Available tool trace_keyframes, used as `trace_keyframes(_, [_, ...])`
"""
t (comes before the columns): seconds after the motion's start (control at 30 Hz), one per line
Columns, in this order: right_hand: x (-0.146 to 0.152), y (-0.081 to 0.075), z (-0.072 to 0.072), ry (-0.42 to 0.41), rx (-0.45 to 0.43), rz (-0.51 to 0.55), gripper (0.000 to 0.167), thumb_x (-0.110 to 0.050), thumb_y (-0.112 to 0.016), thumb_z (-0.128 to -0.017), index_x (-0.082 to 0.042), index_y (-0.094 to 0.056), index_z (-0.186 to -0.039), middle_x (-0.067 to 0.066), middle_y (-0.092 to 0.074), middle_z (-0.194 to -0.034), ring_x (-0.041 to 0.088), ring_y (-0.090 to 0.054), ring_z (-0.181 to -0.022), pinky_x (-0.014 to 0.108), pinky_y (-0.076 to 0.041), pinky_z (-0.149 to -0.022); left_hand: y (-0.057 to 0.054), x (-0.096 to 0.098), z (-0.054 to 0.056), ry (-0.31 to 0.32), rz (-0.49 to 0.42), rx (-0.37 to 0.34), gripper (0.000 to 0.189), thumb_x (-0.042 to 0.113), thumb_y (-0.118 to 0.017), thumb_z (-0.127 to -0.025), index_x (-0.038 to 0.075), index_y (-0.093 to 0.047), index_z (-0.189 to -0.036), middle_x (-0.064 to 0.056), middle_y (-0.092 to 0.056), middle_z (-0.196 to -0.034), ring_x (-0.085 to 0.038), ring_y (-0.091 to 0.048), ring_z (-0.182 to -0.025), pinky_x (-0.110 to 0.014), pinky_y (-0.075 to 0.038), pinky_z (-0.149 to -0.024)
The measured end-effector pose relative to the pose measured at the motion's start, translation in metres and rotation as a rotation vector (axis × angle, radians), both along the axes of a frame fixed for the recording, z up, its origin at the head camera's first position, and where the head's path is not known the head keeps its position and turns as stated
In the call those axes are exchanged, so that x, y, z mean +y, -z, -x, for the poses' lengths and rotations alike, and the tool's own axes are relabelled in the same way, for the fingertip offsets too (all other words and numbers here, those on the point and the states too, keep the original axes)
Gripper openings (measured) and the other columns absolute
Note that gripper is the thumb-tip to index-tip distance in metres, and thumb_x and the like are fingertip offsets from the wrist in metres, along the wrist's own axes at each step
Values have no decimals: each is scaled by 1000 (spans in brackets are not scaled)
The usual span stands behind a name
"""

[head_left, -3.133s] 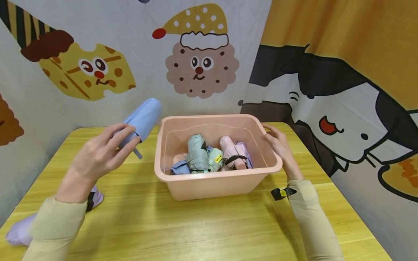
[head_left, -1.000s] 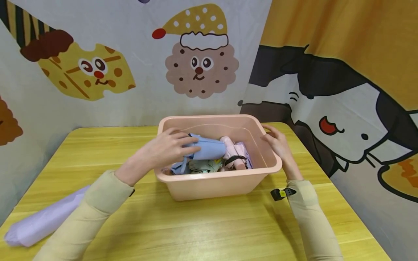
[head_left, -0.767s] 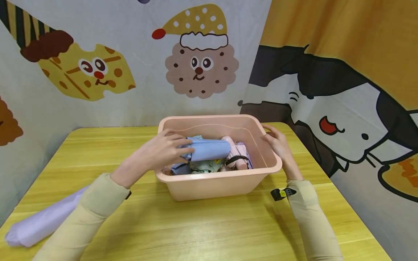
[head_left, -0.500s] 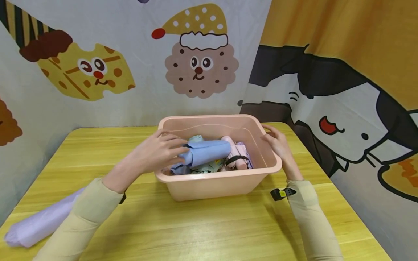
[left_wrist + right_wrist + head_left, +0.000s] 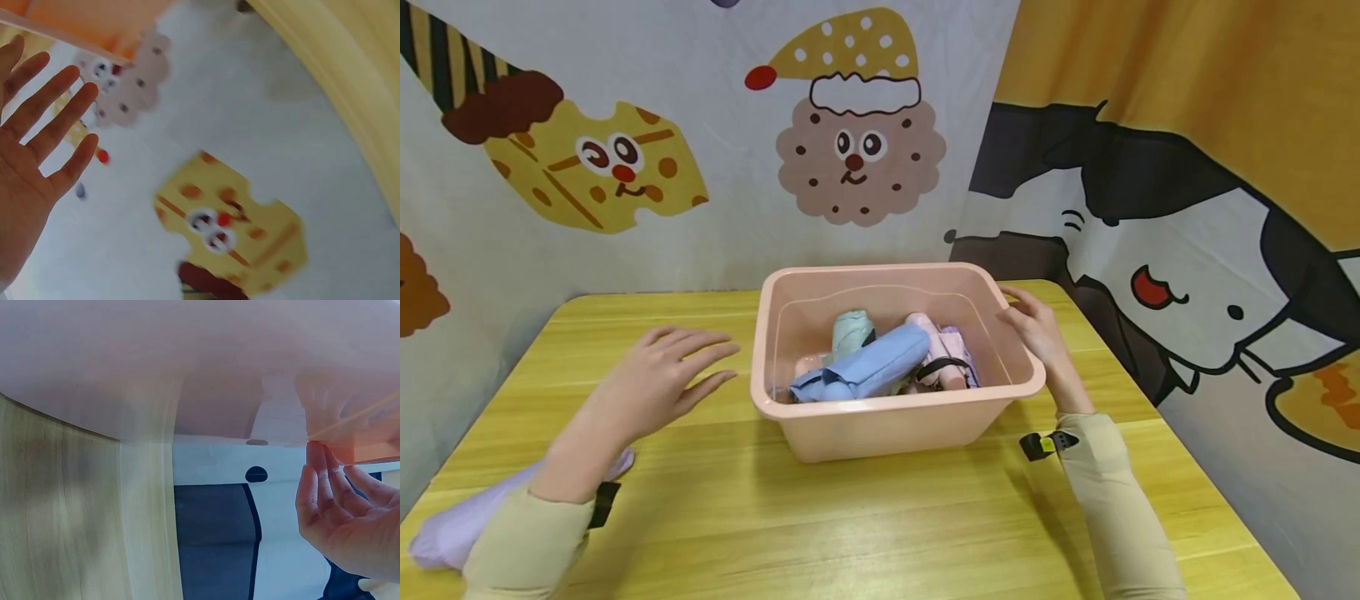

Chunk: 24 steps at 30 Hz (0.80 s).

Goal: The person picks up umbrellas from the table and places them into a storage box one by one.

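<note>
A pink plastic bin point(image 5: 880, 429) stands on the table, holding several folded umbrellas. On top lies a blue folded umbrella point(image 5: 880, 362), slanting across the left half. Behind it a pale green folded umbrella point(image 5: 852, 331) is partly covered, and a pink folded umbrella point(image 5: 936, 350) with a black strap lies to the right. My left hand point(image 5: 651, 379) hovers left of the bin, fingers spread and holding nothing; the left wrist view shows its bare palm point(image 5: 22, 181). With my right hand point(image 5: 1037, 333) I grip the bin's right rim, fingers against the outer wall in the right wrist view.
A long purple folded umbrella point(image 5: 467, 521) lies on the table's left side, partly hidden behind my left forearm. The wooden table point(image 5: 865, 533) backs onto a cartoon-printed cloth point(image 5: 715, 250). A striped-orange curtain-like panel point(image 5: 1187, 58) hangs at the right.
My left hand carried the blue umbrella into the bin, let it go and drew back to the left. The umbrella now lies lower and slanted. My right hand stayed at the rim.
</note>
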State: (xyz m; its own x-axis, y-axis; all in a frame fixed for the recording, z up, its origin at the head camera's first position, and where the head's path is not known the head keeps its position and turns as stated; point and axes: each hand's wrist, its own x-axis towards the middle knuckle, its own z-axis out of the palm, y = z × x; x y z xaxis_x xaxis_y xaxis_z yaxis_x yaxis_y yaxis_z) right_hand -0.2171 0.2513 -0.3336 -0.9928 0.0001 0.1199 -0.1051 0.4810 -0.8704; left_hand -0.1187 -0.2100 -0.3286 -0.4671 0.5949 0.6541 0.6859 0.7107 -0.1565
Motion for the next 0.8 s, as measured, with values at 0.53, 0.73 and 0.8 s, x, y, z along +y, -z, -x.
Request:
trace_keyframes(0.53, [1,4,1,3,10,-2,50,-18,-52,-92,-6,-45,-140,23,-60,-112,-5,-58,-72,14,-51,-66,54,-100,-38,-531,63,-711,50,38,-64,-88,-1,-59,-121,-30,-63,-112,-40,-65,-79,-50,-50,-61])
trace_keyframes(0.73, [0,4,2,3,8,-3,51,-19,-52,-92,-6,-45,-141,23,-60,-112,-5,-58,-72,14,-51,-66,69,-124,-42,-611,133,-1006,73,50,-60,-87,-10,-46,-128,-38,-58,-114,-53,-58,-96,-57,-48,-72])
trace_keyframes(0.8, [0,4,2,0,8,-1,51,-19,-52,-92,-7,-44,-141,25,-59,-114,-5,-58,-72,14,-51,-66,73,-127,-45,-611,129,-1026,77,49,-64,-84,-11,-44,-128,-39,-57,-113,-54,-57,-97,-58,-48,-74])
